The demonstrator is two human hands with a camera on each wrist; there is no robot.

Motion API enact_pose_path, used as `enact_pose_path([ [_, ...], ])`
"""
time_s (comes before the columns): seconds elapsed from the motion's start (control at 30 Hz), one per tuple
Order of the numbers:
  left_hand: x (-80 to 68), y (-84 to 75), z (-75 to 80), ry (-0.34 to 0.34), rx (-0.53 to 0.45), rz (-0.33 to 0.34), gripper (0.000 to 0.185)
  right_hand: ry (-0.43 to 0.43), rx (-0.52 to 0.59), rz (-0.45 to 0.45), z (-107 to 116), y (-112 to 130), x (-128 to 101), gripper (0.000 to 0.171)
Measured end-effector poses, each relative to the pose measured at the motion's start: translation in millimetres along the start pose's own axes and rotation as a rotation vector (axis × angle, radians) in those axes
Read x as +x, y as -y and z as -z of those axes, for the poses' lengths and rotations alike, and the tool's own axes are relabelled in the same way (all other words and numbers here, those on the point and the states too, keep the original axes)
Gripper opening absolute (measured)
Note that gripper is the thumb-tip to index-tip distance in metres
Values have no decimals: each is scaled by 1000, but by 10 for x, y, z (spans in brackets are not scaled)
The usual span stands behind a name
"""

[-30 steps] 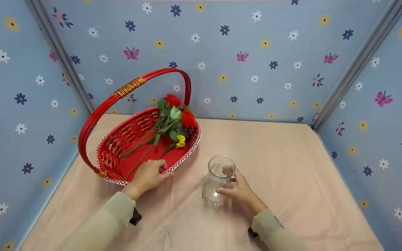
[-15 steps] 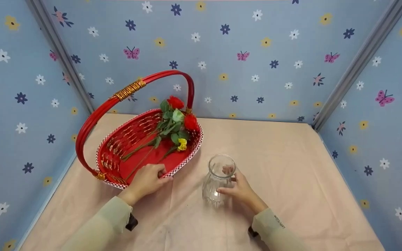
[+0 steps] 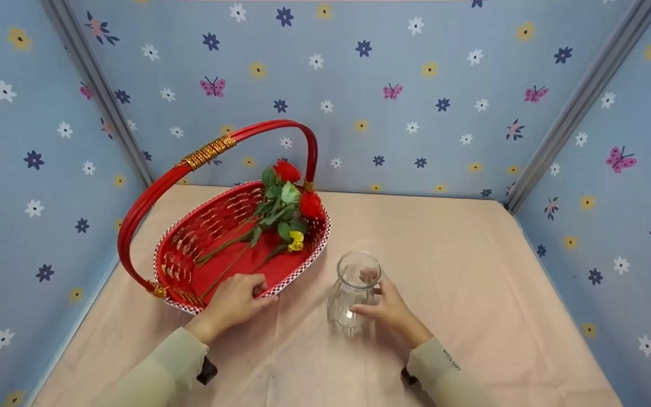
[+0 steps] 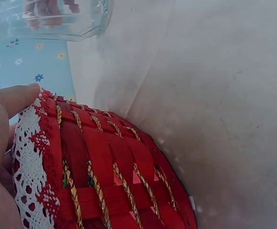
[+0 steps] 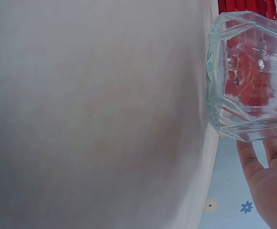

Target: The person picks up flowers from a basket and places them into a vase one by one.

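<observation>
- Centrally, a clear glass vase stood upright on the cloth-covered worktop, just right of a red woven basket.
- The right hand wrapped its fingers around the vase's far side, thumb on the near side; its grip was closed on the glass.
- The left hand held the basket's near rim, thumb lying along the white lace edging; the fingers inside were partly hidden, apparently curled over the rim.
- Red roses and a small yellow flower lay inside the basket, stems pointing toward the left hand.
- The basket's red handle arched above, bound with gold cord.
</observation>
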State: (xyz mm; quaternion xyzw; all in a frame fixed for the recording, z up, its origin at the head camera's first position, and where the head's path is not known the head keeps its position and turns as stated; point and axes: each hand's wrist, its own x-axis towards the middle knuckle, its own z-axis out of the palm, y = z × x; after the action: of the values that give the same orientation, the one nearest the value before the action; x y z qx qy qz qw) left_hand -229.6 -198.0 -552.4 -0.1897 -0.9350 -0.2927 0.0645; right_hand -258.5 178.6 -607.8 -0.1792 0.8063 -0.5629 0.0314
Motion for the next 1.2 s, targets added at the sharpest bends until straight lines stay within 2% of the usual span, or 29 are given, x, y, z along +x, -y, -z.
enact_pose_path([
  [0.53,-102,-60,36,32,7,-1,29,-10,-16,15,-1,-6,23,93],
  [0.7,-88,-63,59,50,15,-2,26,-5,-34,37,6,-17,25,97],
  [0.87,-60,-56,70,75,25,9,24,-1,-10,0,5,-15,9,96],
  [1.07,7,-70,101,53,46,-15,22,-2,3,-15,0,-4,-4,88],
  [1.2,67,-97,147,60,46,-11,22,-5,3,-25,1,16,-8,89],
])
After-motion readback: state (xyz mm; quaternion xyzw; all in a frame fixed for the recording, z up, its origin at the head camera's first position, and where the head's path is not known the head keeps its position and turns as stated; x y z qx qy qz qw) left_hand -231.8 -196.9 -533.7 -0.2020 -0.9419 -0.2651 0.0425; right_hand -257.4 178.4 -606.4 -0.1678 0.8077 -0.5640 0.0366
